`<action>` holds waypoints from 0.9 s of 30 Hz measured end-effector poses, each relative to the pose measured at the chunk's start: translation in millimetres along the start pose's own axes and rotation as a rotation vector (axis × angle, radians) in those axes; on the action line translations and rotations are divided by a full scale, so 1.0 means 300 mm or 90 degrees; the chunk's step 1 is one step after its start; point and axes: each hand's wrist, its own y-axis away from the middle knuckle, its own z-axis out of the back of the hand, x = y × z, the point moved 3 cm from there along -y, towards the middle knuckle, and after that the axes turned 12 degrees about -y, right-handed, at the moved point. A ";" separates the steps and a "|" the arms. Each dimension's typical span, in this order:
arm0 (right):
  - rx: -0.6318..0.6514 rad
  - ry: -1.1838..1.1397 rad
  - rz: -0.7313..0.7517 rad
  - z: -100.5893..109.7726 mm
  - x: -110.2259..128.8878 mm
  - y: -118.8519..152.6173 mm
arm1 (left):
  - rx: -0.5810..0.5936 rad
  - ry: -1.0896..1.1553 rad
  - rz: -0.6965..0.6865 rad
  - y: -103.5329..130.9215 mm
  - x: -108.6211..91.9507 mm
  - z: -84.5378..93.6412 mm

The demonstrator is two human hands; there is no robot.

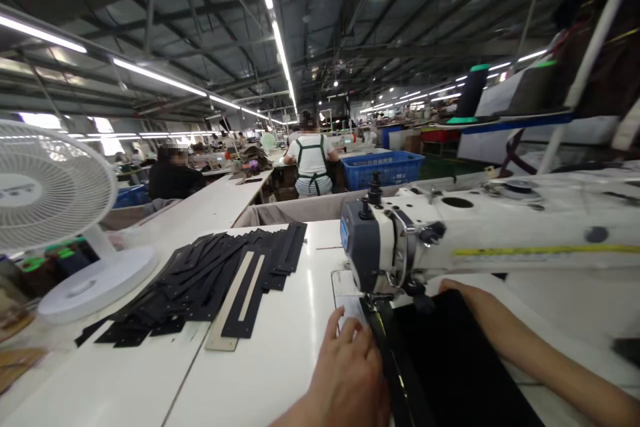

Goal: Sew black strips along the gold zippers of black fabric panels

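Head view takes in a workshop hall under a dark metal roof [330,7] with long lights. Below it, a white desk [270,380] fills the foreground. Beyond the desk, a co-worker in a white top with dark straps [313,160] sits facing away. On the right of the desk stands a white sewing machine [500,227] with a grey head. Left of the co-worker's level, a white fan [55,187] stands at the desk's left side; a blue crate [383,170] sits behind the machine. A heap of black strips [190,273] spreads between fan and machine, a pale strip [220,340] at its near right side. The black piece [450,360] lies under the machine's head, reaching toward the wearer. Along its left edge rests the left hand [350,373], fingers bent; whether its grip pinches anything, I cannot tell. The right hand [465,300] touches the piece's right side, its fingertips hidden, so that grip is unclear.
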 end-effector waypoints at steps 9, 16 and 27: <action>0.003 0.012 -0.026 0.009 -0.014 -0.026 | 0.000 0.073 0.020 -0.008 -0.009 0.070; -0.069 0.181 -0.049 0.072 0.080 0.030 | -0.071 0.090 0.019 0.004 -0.010 0.043; -0.016 0.323 -0.052 -0.002 0.083 0.027 | -0.134 0.058 0.008 -0.008 -0.016 0.022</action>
